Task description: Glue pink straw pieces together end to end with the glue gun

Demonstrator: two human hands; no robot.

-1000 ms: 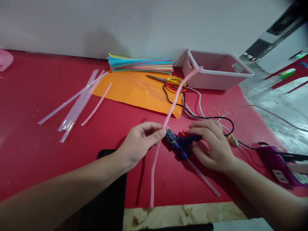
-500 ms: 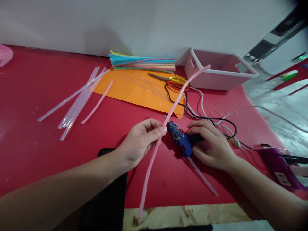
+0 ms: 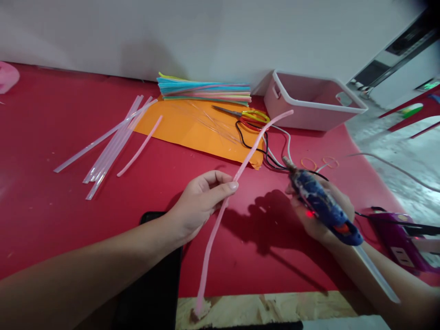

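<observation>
Between the thumb and fingers of my left hand (image 3: 206, 199) is a long pink pipe cleaner (image 3: 213, 240), slanting up to the right and curving at its top. My right hand (image 3: 318, 220) grips a blue hot glue gun (image 3: 321, 206), partly hidden behind it. The gun is held above the table, its nozzle pointing up and left, with a small red light glowing on its side. A clear glue stick (image 3: 376, 275) sticks out of its back end. A shorter pink pipe cleaner (image 3: 140, 145) lies on the table to the left.
Clear glue sticks (image 3: 112, 151) lie at the left. An orange sheet (image 3: 185, 130) holds a bundle of coloured pipe cleaners (image 3: 204, 89) and scissors (image 3: 252, 115). Beyond the cords stands a pink bin (image 3: 309, 114). A purple power strip (image 3: 405, 243) is at right, a black flat object (image 3: 151, 279) at front.
My right hand has picked the glue gun up off the table and moved it to the right, turning it. My left hand with the pipe cleaner has hardly moved; the pipe cleaner's top end sits lower.
</observation>
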